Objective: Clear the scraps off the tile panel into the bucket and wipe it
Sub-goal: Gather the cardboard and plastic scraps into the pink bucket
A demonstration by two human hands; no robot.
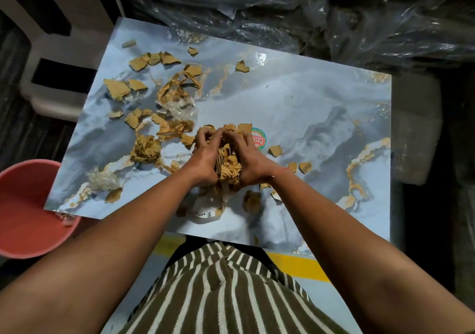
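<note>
Both hands cup a heap of torn brown cardboard scraps (228, 164) on the glossy blue marble-patterned tile panel (308, 107): left hand (204, 157) and right hand (250, 161) have fingers curled around it. More scraps lie beyond the fingertips. The pink plastic bucket (28, 205) sits left, below the panel's edge.

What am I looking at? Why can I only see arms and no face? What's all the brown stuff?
The camera sits on the person's head and looks down, so you see only their arms and striped shirt. The left hand and right hand squeeze a pile of brown cardboard scraps between them, fingers curled round it. More scraps and crumpled clear plastic lie scattered on the shiny blue marble-look tile panel. The pink bucket waits at the panel's left corner.
</note>
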